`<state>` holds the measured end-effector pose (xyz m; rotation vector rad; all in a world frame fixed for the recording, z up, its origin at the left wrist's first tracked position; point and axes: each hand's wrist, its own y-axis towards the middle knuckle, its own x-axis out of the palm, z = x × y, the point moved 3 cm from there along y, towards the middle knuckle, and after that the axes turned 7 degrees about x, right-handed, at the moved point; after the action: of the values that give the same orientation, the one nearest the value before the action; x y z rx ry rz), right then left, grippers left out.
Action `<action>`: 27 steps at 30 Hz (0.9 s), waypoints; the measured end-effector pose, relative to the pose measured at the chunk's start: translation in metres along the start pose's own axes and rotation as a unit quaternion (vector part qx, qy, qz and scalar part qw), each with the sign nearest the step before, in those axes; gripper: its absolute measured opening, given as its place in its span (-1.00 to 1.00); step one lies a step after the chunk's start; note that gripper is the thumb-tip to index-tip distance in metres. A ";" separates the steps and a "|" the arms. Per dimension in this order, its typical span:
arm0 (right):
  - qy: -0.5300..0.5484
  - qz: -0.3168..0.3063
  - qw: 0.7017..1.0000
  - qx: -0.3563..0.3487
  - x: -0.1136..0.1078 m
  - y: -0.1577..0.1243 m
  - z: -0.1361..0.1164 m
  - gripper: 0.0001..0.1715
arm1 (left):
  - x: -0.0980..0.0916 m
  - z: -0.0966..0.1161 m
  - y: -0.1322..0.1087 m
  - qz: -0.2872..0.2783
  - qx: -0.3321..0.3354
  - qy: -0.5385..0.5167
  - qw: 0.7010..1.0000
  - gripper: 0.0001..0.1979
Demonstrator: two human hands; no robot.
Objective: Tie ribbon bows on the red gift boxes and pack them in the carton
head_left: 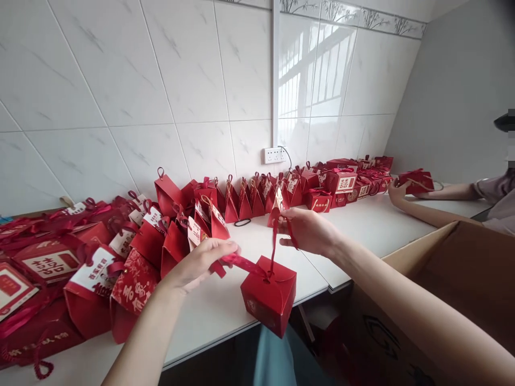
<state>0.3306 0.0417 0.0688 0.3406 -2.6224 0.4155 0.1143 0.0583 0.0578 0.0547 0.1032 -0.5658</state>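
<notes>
A red gift box (267, 295) hangs tilted at the front edge of the table, with ribbon coming out of its top. My left hand (203, 262) pinches one end of the red ribbon (245, 262), pulled out to the left. Above the box, my right hand (306, 230) is closed on the other ribbon end, which runs up taut from the lid. A pale printed tag (278, 199) shows just above my right fingers; whether it belongs to this ribbon I cannot tell.
Many red gift boxes (139, 284) crowd the white table (317, 252) on the left and along the tiled wall. An open cardboard box (450, 252) stands at the right. Beyond it, another person's hand (398, 194) holds a red box (416, 181). A power strip (274, 155) is on the wall.
</notes>
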 end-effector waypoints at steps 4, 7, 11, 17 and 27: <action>0.006 -0.020 0.999 -0.042 0.011 0.002 0.000 -0.90 | 0.012 0.008 0.006 0.010 0.057 -0.065 0.996 -0.68; 0.028 -0.084 0.994 -0.067 0.019 0.003 0.003 -0.75 | 0.025 0.010 0.011 -0.016 0.094 -0.169 0.981 -0.69; 0.025 -0.109 0.985 -0.128 0.022 0.003 0.007 -0.62 | 0.032 0.010 0.016 0.025 0.121 -0.268 0.955 -0.82; -0.031 -0.106 0.970 -0.218 0.024 0.000 0.007 -0.68 | 0.030 0.016 0.014 0.068 0.186 -0.267 0.943 -0.61; -0.095 -0.100 0.952 -0.273 0.028 -0.002 0.004 -0.77 | 0.030 0.019 0.008 0.104 0.226 -0.231 0.941 -0.65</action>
<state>0.3055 0.0337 0.0796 0.4671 -2.7109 -0.4271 0.1455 0.0474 0.0735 0.3729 -0.4883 -0.3695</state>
